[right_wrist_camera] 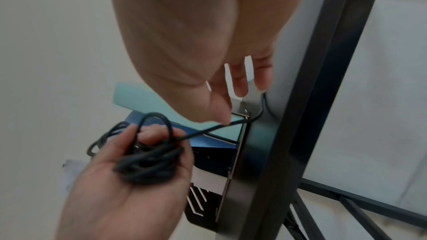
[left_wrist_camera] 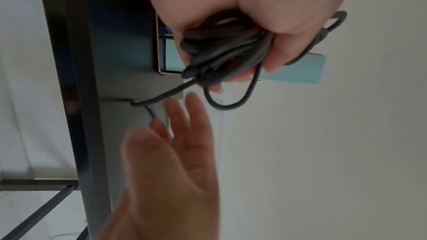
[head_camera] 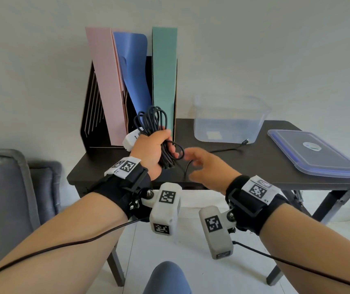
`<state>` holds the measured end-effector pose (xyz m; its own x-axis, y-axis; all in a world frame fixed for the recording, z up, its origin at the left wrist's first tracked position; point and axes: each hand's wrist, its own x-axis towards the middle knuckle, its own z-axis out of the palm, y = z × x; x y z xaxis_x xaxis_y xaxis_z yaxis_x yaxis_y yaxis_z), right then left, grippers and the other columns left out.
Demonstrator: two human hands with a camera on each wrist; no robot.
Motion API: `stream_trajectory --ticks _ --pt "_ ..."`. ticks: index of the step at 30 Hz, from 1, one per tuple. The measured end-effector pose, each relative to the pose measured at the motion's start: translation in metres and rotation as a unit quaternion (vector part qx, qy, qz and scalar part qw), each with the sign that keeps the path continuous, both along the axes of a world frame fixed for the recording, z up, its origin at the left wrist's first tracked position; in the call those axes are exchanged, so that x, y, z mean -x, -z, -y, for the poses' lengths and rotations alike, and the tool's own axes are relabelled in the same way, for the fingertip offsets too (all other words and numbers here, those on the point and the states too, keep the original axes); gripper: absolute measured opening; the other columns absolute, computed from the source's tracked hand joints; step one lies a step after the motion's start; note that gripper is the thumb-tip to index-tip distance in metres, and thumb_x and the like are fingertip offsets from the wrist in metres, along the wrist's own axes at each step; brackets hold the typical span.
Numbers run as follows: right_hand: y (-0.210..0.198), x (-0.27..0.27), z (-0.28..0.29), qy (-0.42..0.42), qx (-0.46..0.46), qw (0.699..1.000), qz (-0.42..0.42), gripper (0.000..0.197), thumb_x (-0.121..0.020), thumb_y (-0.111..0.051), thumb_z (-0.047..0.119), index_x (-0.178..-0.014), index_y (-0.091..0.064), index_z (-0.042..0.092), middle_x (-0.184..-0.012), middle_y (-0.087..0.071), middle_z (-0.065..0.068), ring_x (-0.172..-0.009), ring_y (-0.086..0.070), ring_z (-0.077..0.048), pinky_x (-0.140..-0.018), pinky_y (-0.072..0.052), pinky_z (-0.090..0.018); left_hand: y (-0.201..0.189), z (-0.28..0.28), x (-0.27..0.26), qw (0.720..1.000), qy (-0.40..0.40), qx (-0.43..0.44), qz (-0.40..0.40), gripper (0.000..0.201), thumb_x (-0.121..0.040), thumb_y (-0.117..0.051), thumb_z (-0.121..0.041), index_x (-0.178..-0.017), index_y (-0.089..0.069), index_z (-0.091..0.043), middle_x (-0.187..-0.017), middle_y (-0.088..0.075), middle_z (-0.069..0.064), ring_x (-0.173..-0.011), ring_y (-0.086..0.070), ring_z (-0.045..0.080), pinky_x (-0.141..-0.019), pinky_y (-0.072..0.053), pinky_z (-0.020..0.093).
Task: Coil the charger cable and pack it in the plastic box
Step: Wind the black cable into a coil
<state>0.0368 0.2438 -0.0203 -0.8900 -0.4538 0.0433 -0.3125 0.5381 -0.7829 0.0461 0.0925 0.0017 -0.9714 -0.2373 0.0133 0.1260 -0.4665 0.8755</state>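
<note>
My left hand (head_camera: 156, 145) grips a bundle of several loops of the black charger cable (head_camera: 153, 119) above the dark table (head_camera: 254, 164); the bundle (left_wrist_camera: 221, 46) fills its palm. A white charger brick (head_camera: 131, 139) sticks out behind that hand. The cable's loose end (head_camera: 229, 148) trails right across the table to a plug (head_camera: 245, 142) by the clear plastic box (head_camera: 229, 119). My right hand (head_camera: 201, 164) hovers just right of the left with fingers spread and relaxed, holding nothing; its fingers (right_wrist_camera: 245, 83) sit beside the loose strand (right_wrist_camera: 208, 130).
The box's blue-rimmed lid (head_camera: 316, 151) lies at the table's right. A black file rack with pink, blue and green folders (head_camera: 131, 85) stands at the back left. A grey cushioned seat (head_camera: 6, 192) is on the left, off the table.
</note>
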Motion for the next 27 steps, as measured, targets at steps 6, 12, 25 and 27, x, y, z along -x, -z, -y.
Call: stream_trajectory --ticks 6,12,25,27 --pt "0.013 -0.004 0.004 -0.021 -0.083 0.996 -0.038 0.009 -0.085 -0.060 0.017 -0.092 -0.063 0.020 -0.094 -0.064 0.004 -0.066 -0.051 -0.002 -0.056 -0.037 -0.010 -0.002 0.004 -0.004 1.000 0.018 -0.010 0.003 0.023 -0.091 -0.048 -0.007 -0.068 -0.047 -0.013 -0.061 -0.044 0.001 -0.036 -0.038 0.010 -0.042 -0.039 0.021" --pt "0.013 0.001 -0.001 0.009 -0.172 0.983 -0.063 0.009 -0.084 -0.050 0.024 -0.080 -0.054 0.030 -0.095 -0.065 -0.002 -0.086 -0.059 -0.025 -0.083 -0.051 -0.034 -0.006 0.015 -0.007 0.985 0.007 0.162 0.061 0.025 -0.082 -0.049 0.004 -0.063 -0.047 -0.012 -0.058 -0.036 0.005 -0.033 -0.034 0.010 -0.041 -0.033 0.021" --pt "-0.016 0.002 -0.022 0.041 -0.056 0.980 -0.187 0.010 -0.087 -0.057 0.018 -0.078 -0.058 0.021 -0.070 -0.054 0.011 -0.065 -0.049 -0.004 -0.064 -0.040 -0.020 -0.038 0.026 0.012 0.646 0.035 0.732 0.214 0.036 -0.089 -0.048 -0.016 -0.060 -0.029 -0.013 -0.062 -0.032 0.002 -0.051 -0.030 0.014 -0.043 -0.030 0.019" --pt "-0.024 0.004 -0.022 0.038 -0.050 0.979 -0.195 0.008 -0.087 -0.058 0.018 -0.083 -0.065 0.020 -0.074 -0.057 0.012 -0.067 -0.051 -0.001 -0.063 -0.039 -0.014 -0.038 0.019 0.009 0.591 0.067 0.776 0.210 0.035 -0.089 -0.047 -0.013 -0.059 -0.028 -0.013 -0.062 -0.030 0.001 -0.051 -0.027 0.013 -0.041 -0.027 0.019"
